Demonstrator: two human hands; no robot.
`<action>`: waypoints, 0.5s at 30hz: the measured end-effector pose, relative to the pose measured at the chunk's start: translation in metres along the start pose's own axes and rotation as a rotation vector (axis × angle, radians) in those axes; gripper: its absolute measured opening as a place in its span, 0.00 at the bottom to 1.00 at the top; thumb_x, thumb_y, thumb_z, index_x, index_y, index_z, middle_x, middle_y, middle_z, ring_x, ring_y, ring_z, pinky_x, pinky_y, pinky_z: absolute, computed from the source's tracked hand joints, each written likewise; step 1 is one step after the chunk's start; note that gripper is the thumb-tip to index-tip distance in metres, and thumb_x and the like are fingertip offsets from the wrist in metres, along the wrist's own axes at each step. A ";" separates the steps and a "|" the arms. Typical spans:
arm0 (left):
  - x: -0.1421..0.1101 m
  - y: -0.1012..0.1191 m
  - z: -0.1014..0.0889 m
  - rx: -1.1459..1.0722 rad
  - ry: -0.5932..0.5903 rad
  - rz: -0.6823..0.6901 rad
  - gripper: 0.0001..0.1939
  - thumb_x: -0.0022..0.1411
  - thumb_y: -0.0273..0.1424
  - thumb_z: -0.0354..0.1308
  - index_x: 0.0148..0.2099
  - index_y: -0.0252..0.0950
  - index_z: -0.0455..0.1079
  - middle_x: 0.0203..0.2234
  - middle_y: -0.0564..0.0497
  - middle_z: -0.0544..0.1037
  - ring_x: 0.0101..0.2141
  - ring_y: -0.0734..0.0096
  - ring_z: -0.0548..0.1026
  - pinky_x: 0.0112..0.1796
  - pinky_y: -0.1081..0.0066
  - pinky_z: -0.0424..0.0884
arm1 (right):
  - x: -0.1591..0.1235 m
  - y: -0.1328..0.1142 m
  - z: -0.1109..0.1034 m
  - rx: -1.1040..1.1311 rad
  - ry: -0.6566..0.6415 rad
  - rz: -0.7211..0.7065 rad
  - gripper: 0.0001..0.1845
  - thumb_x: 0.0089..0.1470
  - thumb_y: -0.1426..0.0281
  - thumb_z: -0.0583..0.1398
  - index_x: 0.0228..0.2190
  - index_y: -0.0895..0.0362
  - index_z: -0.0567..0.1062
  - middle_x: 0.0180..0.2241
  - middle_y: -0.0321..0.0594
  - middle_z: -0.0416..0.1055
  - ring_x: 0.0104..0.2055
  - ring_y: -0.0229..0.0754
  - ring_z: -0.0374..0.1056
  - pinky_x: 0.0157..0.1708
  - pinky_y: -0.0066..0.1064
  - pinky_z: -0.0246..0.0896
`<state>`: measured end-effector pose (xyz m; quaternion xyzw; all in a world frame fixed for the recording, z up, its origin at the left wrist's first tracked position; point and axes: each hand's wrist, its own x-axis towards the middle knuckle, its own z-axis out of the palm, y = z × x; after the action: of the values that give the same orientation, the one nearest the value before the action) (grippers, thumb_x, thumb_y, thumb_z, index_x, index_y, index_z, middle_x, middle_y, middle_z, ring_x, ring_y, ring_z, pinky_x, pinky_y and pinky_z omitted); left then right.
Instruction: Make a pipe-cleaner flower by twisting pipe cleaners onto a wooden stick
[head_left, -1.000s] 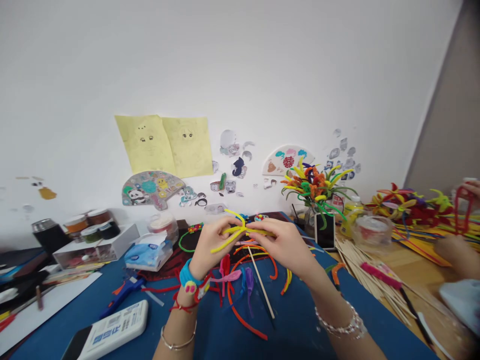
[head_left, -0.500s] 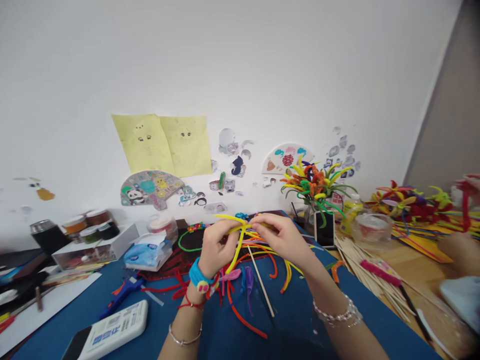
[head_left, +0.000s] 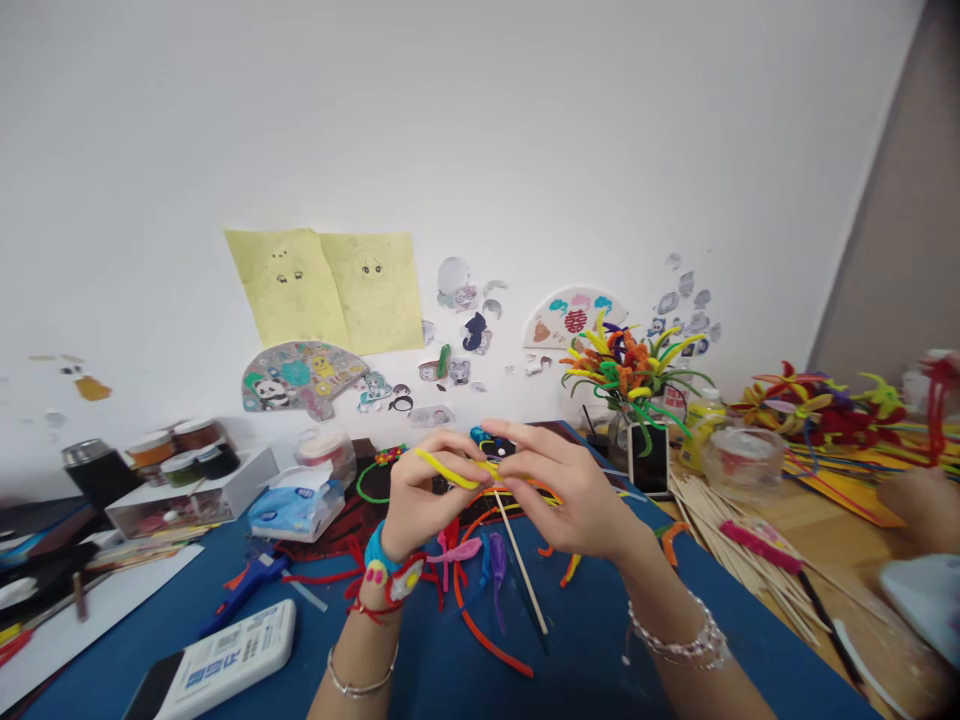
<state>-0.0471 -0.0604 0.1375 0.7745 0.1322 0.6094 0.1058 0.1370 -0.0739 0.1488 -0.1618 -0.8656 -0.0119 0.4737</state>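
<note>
The fingers of the left hand (head_left: 429,497) and right hand (head_left: 574,495) pinch a yellow pipe cleaner (head_left: 448,469) together over a blue bench mat (head_left: 562,670), just above a wooden skewer (head_left: 523,575); orange pipe cleaners (head_left: 480,640) lie loose below.

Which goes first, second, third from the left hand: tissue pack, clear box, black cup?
1. Blue tissue pack, just left of the left hand.
2. Clear plastic box, further left.
3. Black cup, farthest left, near the wall.
</note>
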 end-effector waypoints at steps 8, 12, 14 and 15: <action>0.002 0.005 -0.009 -0.267 -0.103 -0.037 0.07 0.41 0.21 0.65 0.23 0.38 0.73 0.33 0.49 0.64 0.33 0.73 0.65 0.31 0.70 0.64 | -0.003 -0.008 0.008 0.357 -0.194 -0.014 0.06 0.54 0.75 0.46 0.31 0.57 0.62 0.37 0.43 0.65 0.38 0.38 0.62 0.38 0.32 0.58; 0.001 0.007 -0.010 -0.310 -0.170 -0.041 0.05 0.42 0.24 0.65 0.20 0.37 0.72 0.38 0.48 0.63 0.32 0.74 0.64 0.33 0.67 0.64 | -0.005 -0.010 0.015 0.411 -0.174 0.085 0.07 0.56 0.72 0.44 0.29 0.57 0.60 0.29 0.39 0.62 0.31 0.36 0.59 0.33 0.28 0.56; 0.002 0.009 -0.012 -0.275 -0.216 -0.026 0.05 0.42 0.23 0.65 0.21 0.37 0.72 0.39 0.48 0.63 0.33 0.73 0.64 0.34 0.67 0.64 | -0.006 -0.011 0.016 0.406 -0.155 0.168 0.08 0.57 0.71 0.44 0.30 0.57 0.60 0.27 0.36 0.60 0.27 0.33 0.56 0.28 0.26 0.54; 0.002 0.009 -0.013 -0.255 -0.232 -0.013 0.06 0.42 0.23 0.65 0.21 0.37 0.72 0.39 0.48 0.63 0.34 0.73 0.63 0.34 0.67 0.64 | -0.006 -0.012 0.017 0.402 -0.141 0.197 0.08 0.58 0.70 0.44 0.30 0.57 0.60 0.26 0.35 0.59 0.25 0.33 0.55 0.26 0.25 0.53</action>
<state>-0.0589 -0.0685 0.1455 0.8191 0.0457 0.5273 0.2214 0.1229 -0.0837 0.1359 -0.1484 -0.8615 0.2185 0.4336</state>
